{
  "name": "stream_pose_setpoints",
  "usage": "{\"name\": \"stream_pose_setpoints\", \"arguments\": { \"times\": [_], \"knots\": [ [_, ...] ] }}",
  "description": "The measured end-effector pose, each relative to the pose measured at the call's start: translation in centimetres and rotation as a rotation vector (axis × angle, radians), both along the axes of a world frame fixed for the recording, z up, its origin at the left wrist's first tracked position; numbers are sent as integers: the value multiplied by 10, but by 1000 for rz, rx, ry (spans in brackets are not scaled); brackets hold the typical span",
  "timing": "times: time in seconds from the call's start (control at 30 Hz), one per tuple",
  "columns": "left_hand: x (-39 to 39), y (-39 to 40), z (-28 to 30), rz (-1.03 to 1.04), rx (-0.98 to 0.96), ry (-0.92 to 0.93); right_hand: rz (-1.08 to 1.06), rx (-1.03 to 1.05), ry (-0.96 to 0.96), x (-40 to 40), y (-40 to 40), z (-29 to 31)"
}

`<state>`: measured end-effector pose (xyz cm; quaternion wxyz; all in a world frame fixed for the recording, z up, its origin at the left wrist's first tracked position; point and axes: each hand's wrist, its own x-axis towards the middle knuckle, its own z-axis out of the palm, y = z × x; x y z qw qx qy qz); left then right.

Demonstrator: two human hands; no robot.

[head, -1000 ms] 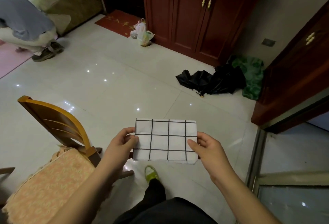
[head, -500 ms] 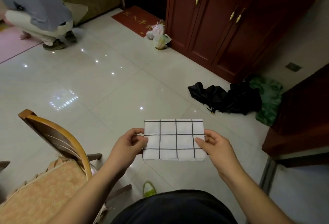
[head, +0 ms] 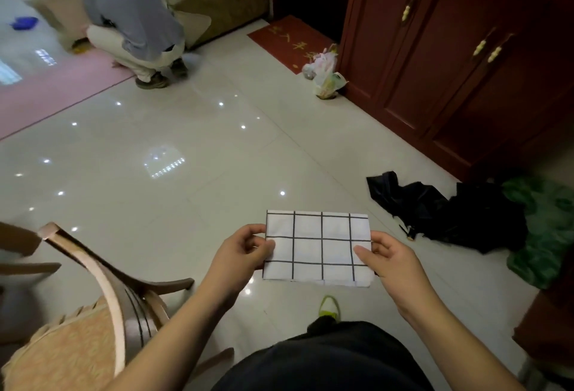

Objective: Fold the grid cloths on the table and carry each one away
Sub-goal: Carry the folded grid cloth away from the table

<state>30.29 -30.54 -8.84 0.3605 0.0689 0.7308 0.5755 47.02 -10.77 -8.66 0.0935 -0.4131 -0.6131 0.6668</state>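
White cotton with black grid lines, the folded grid cloth (head: 316, 247) sits at about 5 o'clock in the head view, held flat above the tiled floor (head: 186, 154). The left hand (head: 240, 254) pinches its left edge between thumb and curled fingers; the right hand (head: 388, 257) pinches the right edge the same way. Folding looks finished, so this seems the carrying step; next comes walking it to wherever it belongs without loosening the fold. At 1 o'clock, tied plastic bags (head: 324, 75) stand by the red cabinet (head: 450, 58); I cannot tell their contents
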Motion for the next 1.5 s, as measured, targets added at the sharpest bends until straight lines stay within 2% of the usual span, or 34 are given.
{"name": "stream_pose_setpoints", "arguments": {
  "times": [0.2,0.43,0.8,1.17,1.5],
  "knots": [
    [-22,50,6,128,-10,3,145,-44,30,-48,75,5],
    [-48,53,1,325,-11,-43,331,-78,16,-116,100,2],
    [-138,-10,-13,554,27,-72,652,-57,-70,-274,58,-8],
    [-239,-77,-14,779,37,-82,832,-49,-57,-434,-10,-4],
    [-319,-81,-16,978,34,-63,1000,-71,-56,-556,-22,-11]
  ]
}}
